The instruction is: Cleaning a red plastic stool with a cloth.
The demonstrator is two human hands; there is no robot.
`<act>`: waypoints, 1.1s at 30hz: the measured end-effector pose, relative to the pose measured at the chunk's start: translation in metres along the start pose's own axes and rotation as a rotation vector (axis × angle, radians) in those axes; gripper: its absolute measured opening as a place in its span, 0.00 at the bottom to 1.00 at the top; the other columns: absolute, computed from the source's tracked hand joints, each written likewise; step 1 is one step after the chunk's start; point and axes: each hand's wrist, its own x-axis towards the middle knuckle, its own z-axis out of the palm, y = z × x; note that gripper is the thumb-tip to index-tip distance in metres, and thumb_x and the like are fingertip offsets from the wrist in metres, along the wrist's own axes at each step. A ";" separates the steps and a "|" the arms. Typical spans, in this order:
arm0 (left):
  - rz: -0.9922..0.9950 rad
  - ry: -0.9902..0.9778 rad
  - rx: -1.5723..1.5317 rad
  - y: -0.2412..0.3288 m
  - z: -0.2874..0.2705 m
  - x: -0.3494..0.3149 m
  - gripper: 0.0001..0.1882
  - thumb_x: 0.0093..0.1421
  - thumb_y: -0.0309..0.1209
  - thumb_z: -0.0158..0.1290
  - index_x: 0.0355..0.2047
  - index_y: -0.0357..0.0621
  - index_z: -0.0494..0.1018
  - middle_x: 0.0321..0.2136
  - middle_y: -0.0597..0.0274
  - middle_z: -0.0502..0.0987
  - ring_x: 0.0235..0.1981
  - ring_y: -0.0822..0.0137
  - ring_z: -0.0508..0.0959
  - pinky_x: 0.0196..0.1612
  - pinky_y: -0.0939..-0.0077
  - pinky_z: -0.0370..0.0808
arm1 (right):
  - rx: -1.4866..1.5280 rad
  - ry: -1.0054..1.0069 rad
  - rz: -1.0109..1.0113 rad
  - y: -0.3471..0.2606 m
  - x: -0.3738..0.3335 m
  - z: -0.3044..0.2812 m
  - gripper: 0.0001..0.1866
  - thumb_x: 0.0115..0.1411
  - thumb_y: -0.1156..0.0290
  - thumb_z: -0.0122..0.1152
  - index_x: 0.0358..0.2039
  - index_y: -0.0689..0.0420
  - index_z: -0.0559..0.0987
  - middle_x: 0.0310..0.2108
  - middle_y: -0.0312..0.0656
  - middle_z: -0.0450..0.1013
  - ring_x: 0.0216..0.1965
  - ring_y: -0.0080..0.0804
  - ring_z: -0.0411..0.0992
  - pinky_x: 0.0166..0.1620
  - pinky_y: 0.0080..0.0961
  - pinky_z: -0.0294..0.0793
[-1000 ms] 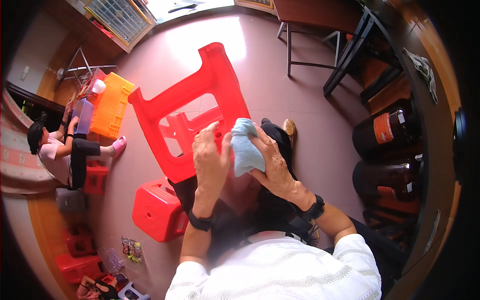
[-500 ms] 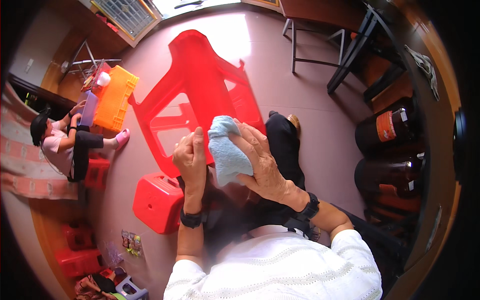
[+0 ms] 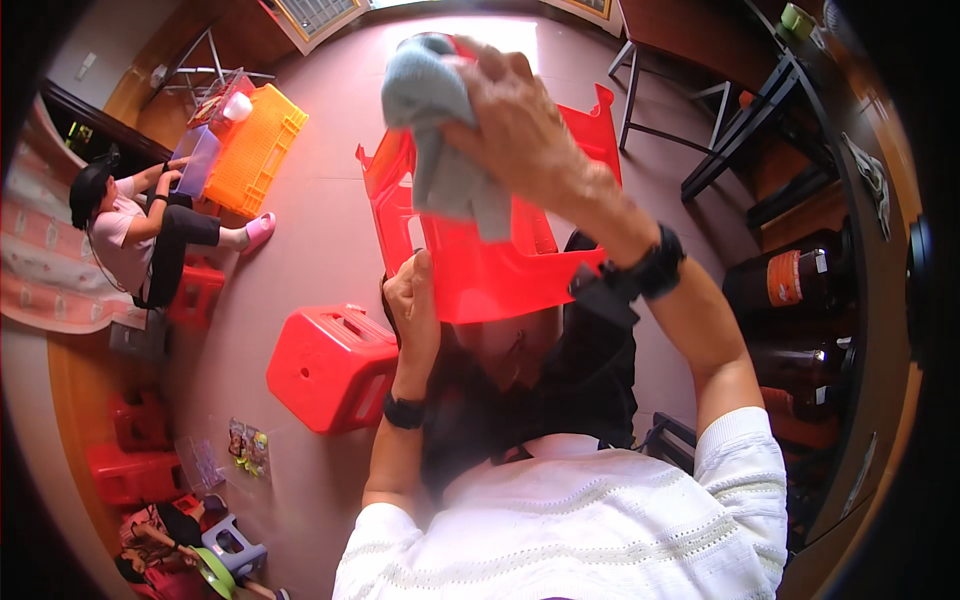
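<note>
Our right hand [image 3: 525, 125] is pressed around a pale blue cloth [image 3: 425, 90], pinching it between thumb and fingers; the cloth hangs in front of a red stool [image 3: 490, 285], and we cannot tell whether the two touch; the stool lies tipped before our lap; our left hand [image 3: 410, 300] has its fingers curled in at the stool's near left corner, though we cannot tell whether it grips; a second stool [image 3: 325, 370] sits on the floor [image 3: 310, 240] to our left, near an orange crate [image 3: 255, 150].
</note>
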 end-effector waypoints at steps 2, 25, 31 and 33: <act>0.022 0.016 -0.046 -0.006 -0.003 -0.003 0.27 0.66 0.45 0.46 0.15 0.49 0.48 0.15 0.78 0.50 0.18 0.81 0.48 0.21 0.77 0.44 | -0.105 0.044 0.058 0.014 0.021 0.010 0.29 0.47 0.65 0.65 0.50 0.62 0.69 0.53 0.52 0.65 0.51 0.51 0.65 0.55 0.39 0.66; -0.241 0.134 -0.299 -0.052 -0.036 0.011 0.25 0.66 0.48 0.44 0.18 0.44 0.62 0.17 0.76 0.63 0.20 0.81 0.60 0.26 0.82 0.61 | 0.045 -0.260 0.288 0.095 -0.055 -0.019 0.20 0.54 0.70 0.57 0.48 0.60 0.71 0.44 0.53 0.72 0.47 0.50 0.70 0.52 0.38 0.68; -0.243 0.226 -0.458 -0.079 -0.040 -0.005 0.18 0.66 0.43 0.42 0.39 0.40 0.70 0.35 0.66 0.73 0.37 0.74 0.72 0.43 0.78 0.70 | 0.138 -0.412 0.601 0.092 -0.071 -0.025 0.24 0.58 0.54 0.51 0.33 0.69 0.73 0.23 0.55 0.70 0.27 0.49 0.73 0.33 0.39 0.70; -0.210 0.262 -0.449 -0.093 -0.041 -0.014 0.17 0.67 0.41 0.41 0.45 0.39 0.69 0.42 0.63 0.72 0.44 0.71 0.73 0.48 0.76 0.69 | 0.159 -0.386 0.616 0.073 -0.084 -0.023 0.22 0.58 0.56 0.51 0.30 0.68 0.73 0.22 0.57 0.70 0.27 0.53 0.72 0.32 0.40 0.70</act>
